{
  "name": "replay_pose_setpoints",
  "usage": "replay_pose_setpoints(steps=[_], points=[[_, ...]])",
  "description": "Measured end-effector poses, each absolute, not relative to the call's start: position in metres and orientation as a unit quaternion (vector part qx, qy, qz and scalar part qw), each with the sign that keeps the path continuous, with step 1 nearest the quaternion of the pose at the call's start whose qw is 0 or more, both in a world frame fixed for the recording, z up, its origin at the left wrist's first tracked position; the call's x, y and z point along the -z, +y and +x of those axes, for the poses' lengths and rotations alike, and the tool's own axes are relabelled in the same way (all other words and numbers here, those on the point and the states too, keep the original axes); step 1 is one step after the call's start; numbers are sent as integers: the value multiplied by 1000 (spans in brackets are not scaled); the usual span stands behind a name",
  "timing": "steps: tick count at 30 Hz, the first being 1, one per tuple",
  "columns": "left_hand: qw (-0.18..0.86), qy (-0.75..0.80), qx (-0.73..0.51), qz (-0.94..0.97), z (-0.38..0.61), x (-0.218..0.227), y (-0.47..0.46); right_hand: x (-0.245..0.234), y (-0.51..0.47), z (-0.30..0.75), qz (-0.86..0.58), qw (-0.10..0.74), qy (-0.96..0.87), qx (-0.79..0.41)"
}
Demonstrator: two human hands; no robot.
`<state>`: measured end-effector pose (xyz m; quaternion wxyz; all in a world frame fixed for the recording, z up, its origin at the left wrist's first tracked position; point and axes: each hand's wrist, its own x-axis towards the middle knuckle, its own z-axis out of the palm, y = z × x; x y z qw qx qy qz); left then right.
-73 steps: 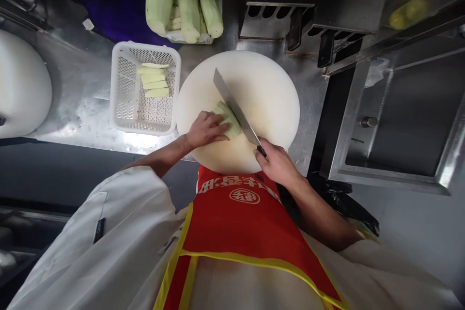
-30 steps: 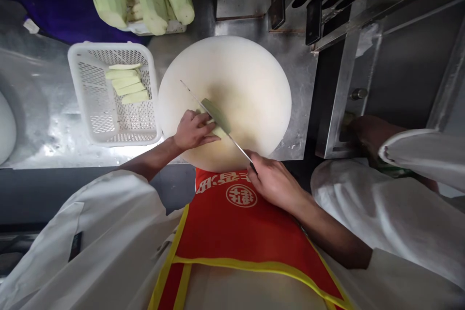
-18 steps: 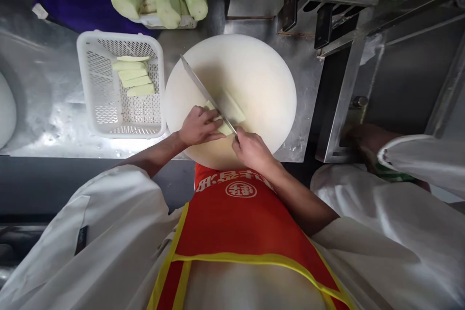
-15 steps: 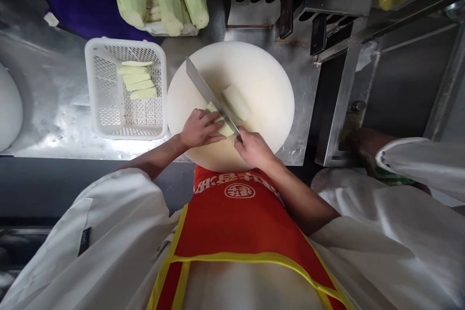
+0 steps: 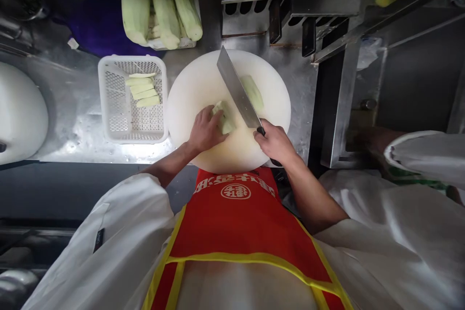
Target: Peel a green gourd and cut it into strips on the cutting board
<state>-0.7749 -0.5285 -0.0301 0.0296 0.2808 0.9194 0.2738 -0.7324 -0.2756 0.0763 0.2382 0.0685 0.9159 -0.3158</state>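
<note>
Holding a cleaver (image 5: pixel 238 88) beside a pale green piece (image 5: pixel 225 118) on a round white board (image 5: pixel 198 82)

Head view, looking straight down. Left hand (image 5: pixel 205 131): rests on the near middle of the board, fingers pressed together and curled over the pale green piece, which lies on the board just left of the blade; the thumb is hidden. Right hand (image 5: pixel 276 143): fingers wrapped tightly round the cleaver's dark handle, above the near right part of the board. The blade runs diagonally from that hand toward the far side of the board, its broad face turned up to the camera; whether its edge touches the board cannot be told. A second piece (image 5: pixel 254 93) of the same vegetable lies on the board just right of the blade, so that the blade stands between the two pieces. Left of the board, on the steel counter (image 5: pixel 72 126), sits a white perforated basket (image 5: pixel 105 106) with a few pale slices (image 5: pixel 142 91) stacked in its far half. Beyond the board, long peeled vegetables (image 5: pixel 162 2) lie side by side, and a knife rack (image 5: pixel 250 14) stands to their right. A red apron (image 5: pixel 236 225) with yellow trim covers the person's front. At the right edge shows a co-worker's white sleeve (image 5: pixel 421 152)
</note>
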Motion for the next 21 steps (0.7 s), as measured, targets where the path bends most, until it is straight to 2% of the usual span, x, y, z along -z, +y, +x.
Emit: replay_pose_setpoints(steps=[5, 9, 13, 21], points=[[-2, 927, -268, 262, -746, 18, -554, -80, -274, -698, 78, 293, 879, 368], [-46, 908, -276, 312, -746, 9, -570, -75, -276, -676, 62, 311, 882, 349], [14, 866, -284, 411, -764, 9, -570, -83, -282, -664, 49, 309, 889, 334], [54, 868, -243, 429, -782, 10, -570, -105, -305, -639, -18, 340, 890, 305]])
